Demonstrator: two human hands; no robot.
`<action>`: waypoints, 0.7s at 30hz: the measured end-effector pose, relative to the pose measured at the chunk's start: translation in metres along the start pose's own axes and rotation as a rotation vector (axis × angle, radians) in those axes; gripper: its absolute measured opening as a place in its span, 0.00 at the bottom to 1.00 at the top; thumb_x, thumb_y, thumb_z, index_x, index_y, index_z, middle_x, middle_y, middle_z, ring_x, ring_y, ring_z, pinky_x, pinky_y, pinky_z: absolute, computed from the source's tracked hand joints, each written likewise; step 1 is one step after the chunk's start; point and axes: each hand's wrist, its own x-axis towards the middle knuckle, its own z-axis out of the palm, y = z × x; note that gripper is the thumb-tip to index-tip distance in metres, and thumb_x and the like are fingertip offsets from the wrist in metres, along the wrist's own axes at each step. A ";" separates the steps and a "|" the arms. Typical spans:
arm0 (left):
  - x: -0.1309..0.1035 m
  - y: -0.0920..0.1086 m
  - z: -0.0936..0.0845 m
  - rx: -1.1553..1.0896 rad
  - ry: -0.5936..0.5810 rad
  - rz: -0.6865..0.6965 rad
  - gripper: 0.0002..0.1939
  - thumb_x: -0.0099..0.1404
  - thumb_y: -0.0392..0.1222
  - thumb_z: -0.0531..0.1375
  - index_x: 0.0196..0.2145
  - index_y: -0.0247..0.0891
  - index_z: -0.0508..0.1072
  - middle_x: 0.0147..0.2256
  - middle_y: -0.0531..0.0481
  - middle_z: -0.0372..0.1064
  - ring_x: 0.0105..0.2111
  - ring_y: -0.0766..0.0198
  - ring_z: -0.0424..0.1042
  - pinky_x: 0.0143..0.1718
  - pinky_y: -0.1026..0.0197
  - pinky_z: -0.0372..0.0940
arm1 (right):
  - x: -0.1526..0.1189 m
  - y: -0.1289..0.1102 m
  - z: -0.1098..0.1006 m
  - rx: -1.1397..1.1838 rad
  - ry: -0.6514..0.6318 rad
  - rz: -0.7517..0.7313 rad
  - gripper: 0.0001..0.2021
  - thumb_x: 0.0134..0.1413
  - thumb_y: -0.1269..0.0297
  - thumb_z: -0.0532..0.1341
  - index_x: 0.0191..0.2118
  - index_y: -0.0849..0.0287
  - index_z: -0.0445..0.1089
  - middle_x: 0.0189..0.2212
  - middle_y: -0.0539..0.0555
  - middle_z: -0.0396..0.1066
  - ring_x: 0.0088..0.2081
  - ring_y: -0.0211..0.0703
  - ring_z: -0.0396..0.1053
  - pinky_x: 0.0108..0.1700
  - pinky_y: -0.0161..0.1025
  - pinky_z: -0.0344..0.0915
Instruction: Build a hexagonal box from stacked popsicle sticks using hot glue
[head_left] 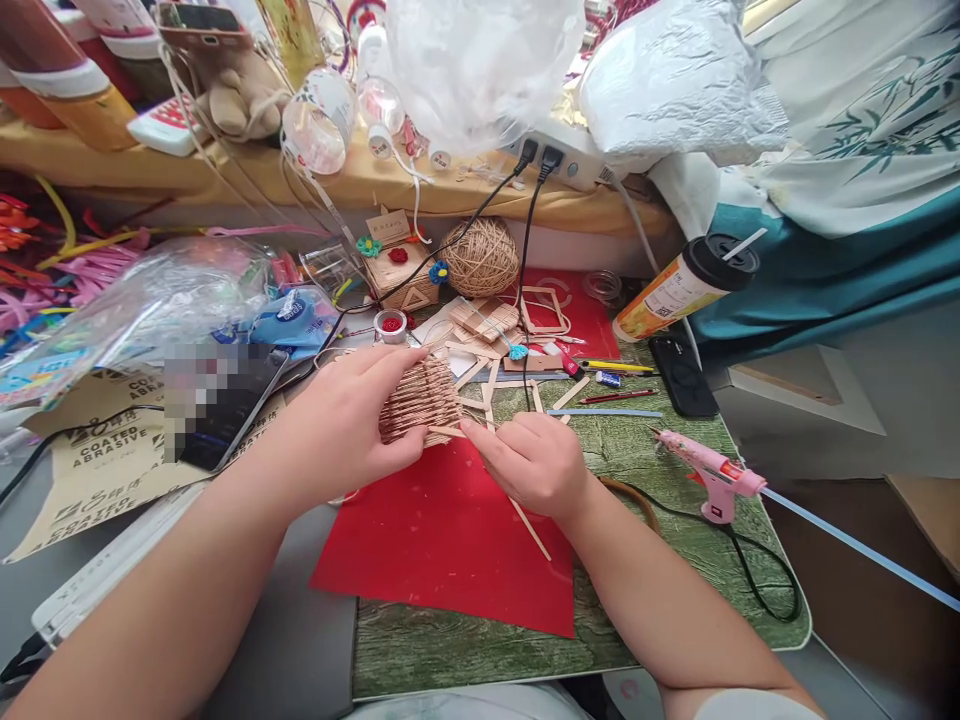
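My left hand is wrapped around a woven twine piece, its thumb along the near edge and its fingers over the far side. At that piece's near right edge, my right hand pinches a thin wooden craft stick between thumb and index finger. Below both hands lies a sheet of red paper. Another narrow wooden stick slants across it, its upper end hidden under my right hand. Just beyond the hands, several loose craft sticks are scattered.
A pink hot glue gun with a glue stick lies at right, near a black phone and a paper cup. A twine ball sits behind. Black cords hang from a power strip. Sandpaper sheets lie left.
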 end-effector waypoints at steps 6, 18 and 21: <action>0.000 -0.002 0.000 -0.026 -0.002 -0.029 0.38 0.66 0.53 0.62 0.70 0.42 0.63 0.68 0.42 0.65 0.68 0.44 0.66 0.71 0.43 0.61 | -0.004 -0.002 0.004 0.009 -0.012 0.003 0.24 0.68 0.72 0.63 0.67 0.65 0.66 0.24 0.48 0.67 0.29 0.43 0.63 0.33 0.45 0.58; -0.001 -0.001 0.001 0.002 0.000 -0.026 0.37 0.67 0.51 0.61 0.70 0.41 0.62 0.68 0.42 0.66 0.68 0.45 0.66 0.70 0.41 0.62 | -0.005 -0.004 0.007 0.023 0.017 -0.004 0.27 0.68 0.74 0.62 0.70 0.67 0.63 0.24 0.48 0.67 0.29 0.43 0.62 0.32 0.44 0.58; 0.000 0.001 0.001 -0.013 0.000 -0.027 0.37 0.66 0.51 0.63 0.70 0.41 0.63 0.67 0.41 0.67 0.67 0.44 0.67 0.70 0.42 0.63 | -0.005 -0.002 0.006 0.039 0.032 0.009 0.28 0.68 0.75 0.61 0.71 0.67 0.62 0.24 0.48 0.68 0.28 0.43 0.62 0.32 0.43 0.58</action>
